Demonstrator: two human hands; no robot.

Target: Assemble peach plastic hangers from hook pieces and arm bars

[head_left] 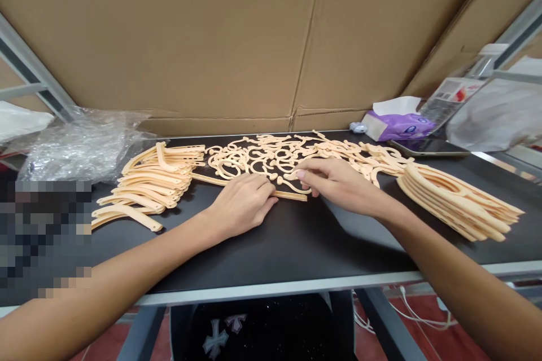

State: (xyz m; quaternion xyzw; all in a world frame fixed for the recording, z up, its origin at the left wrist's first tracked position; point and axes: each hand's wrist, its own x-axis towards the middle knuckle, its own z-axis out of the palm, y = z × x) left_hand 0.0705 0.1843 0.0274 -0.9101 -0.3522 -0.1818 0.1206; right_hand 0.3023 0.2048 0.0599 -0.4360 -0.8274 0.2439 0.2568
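Observation:
My left hand (248, 203) is closed over a long, narrow, pale beige strip (290, 196) that lies at the table's middle. The strip's right end sticks out past my fingers. Close by on the right, my right hand (334, 183) pinches a small curved beige hook piece (292, 185) between thumb and fingers, just above the strip's right end. Whether the hook touches the strip I cannot tell. Behind both hands spreads a loose pile of similar curved hook pieces (258, 152).
Curved beige arm pieces (144, 189) are heaped at left, with clear plastic wrap (80, 146) behind. At right are a stack of flat beige frames (459, 200), a phone (429, 148) and a purple tissue pack (400, 123). Cardboard (203, 34) walls the back of the black table (271, 254).

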